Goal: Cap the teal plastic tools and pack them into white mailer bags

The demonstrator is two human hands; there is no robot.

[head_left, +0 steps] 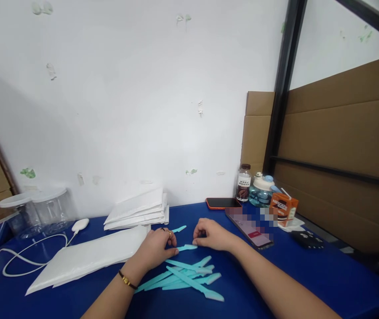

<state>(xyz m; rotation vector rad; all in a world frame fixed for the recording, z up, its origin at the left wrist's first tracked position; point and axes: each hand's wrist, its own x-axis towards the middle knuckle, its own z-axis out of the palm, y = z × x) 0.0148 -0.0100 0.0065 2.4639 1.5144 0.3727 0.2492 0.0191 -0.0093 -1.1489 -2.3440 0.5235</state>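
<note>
Several turquoise razor-like sticks [184, 277] lie in a loose, crossing pile on the blue table, just below my hands. My left hand [159, 247], with a ring and a bracelet, is closed around the left end of a single turquoise stick [187, 247]. That stick's pale right end points toward my right hand [209, 234]. The right hand's fingers are curled, thumb and fingertips close together at the stick's right end; whether they grip anything is too small to tell. Beyond my left hand, another turquoise stick [179, 229] shows partly.
White envelopes [92, 257] lie left of my hands, with a stack [138, 209] behind. Clear jars [54, 212] and a white cable [19, 257] are at left. Two phones [222, 203], bottles [243, 184], an orange carton [284, 207] and a black object [307, 239] are at right.
</note>
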